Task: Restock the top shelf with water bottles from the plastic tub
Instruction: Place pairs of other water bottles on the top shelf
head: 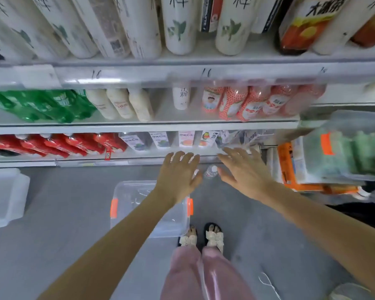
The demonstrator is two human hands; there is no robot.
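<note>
Standing in bow sandals point(213, 237) on the grey floor, the person has the clear plastic tub point(134, 191) with orange latches just before the feet. The left hand point(180, 172) and the right hand point(240, 167) reach forward, fingers spread, holding nothing. Between the thumbs shows a small clear water bottle point(211, 171) with a white cap. Beyond, the shelves point(139, 126) are crowded with red, white and green drinks.

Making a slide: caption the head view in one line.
Left hand and right hand, both open, flank a small water bottle near the clear plastic tub, facing stocked shelves.
</note>
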